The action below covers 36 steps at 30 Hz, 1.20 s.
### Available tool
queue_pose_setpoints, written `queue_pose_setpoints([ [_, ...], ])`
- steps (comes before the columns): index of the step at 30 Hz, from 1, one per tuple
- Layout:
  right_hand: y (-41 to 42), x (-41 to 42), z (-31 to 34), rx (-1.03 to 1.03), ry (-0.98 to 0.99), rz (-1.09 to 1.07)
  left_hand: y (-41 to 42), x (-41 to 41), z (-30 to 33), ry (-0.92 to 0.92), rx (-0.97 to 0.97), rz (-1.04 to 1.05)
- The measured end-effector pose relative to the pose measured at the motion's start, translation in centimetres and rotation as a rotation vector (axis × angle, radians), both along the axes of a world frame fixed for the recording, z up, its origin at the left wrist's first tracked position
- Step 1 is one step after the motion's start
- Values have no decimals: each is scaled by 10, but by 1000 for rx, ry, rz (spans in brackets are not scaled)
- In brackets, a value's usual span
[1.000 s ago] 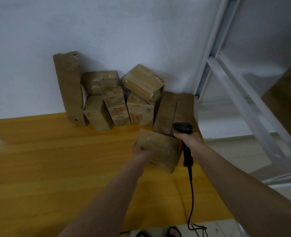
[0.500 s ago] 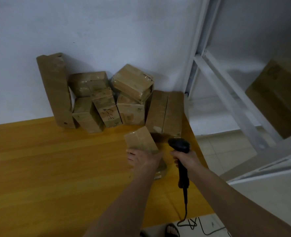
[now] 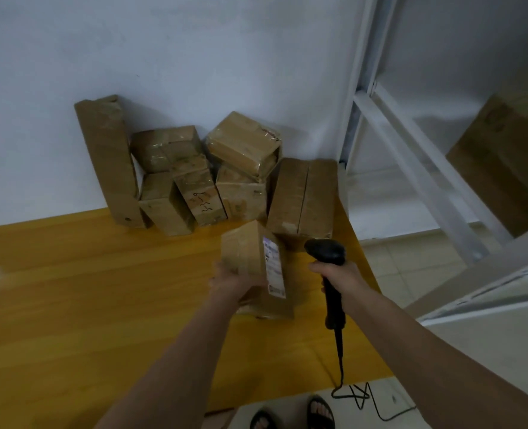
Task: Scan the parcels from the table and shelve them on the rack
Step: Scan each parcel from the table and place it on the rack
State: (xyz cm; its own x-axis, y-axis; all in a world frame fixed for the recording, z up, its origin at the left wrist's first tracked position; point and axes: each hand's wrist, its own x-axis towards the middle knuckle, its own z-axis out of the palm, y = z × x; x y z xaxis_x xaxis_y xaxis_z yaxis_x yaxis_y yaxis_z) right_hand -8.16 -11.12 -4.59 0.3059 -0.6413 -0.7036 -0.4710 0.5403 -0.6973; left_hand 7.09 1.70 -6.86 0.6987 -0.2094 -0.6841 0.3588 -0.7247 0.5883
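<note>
My left hand (image 3: pixel 233 283) grips a brown cardboard parcel (image 3: pixel 250 258) and tilts it up over the yellow table (image 3: pixel 70 305). A white shipping label (image 3: pixel 274 267) on the parcel's right face is turned toward the scanner. My right hand (image 3: pixel 337 274) holds the black corded barcode scanner (image 3: pixel 326 252) just right of the parcel, its head level with the label. Several more taped parcels (image 3: pixel 194 181) are stacked against the wall at the back of the table. The white metal rack (image 3: pixel 411 168) stands to the right.
A large cardboard box (image 3: pixel 510 162) sits on a rack shelf at the far right. The scanner cable (image 3: pixel 358 394) trails to the tiled floor beside the table's near edge. My sandalled feet (image 3: pixel 290 414) show below. A wide flat parcel (image 3: pixel 303 196) lies by the table's right edge.
My left hand turned the parcel upright so its label side faces right. My right hand with the scanner came down from above the parcel to its right side.
</note>
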Motion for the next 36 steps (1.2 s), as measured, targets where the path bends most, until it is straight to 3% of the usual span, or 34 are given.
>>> queue_pose_setpoints([
  [3, 5, 2, 3, -13, 2, -15, 20, 11, 3, 169, -169, 75],
  [8, 15, 3, 9, 7, -19, 18, 39, 15, 0, 381, -167, -6],
  [15, 18, 2, 20, 6, -113, -38, 39, 6, -7, 480, -347, -6],
  [21, 21, 5, 34, -32, -175, -56, 38, 6, 4, 493, -491, -88],
  [25, 26, 7, 51, -72, -189, -12, 34, 6, 17, 390, -536, -181],
  [30, 25, 10, 76, -181, -256, -120, 33, 16, 39, 361, -589, -185],
  [36, 28, 12, 105, -219, -357, -90, 32, 23, 66, 343, -615, -216],
])
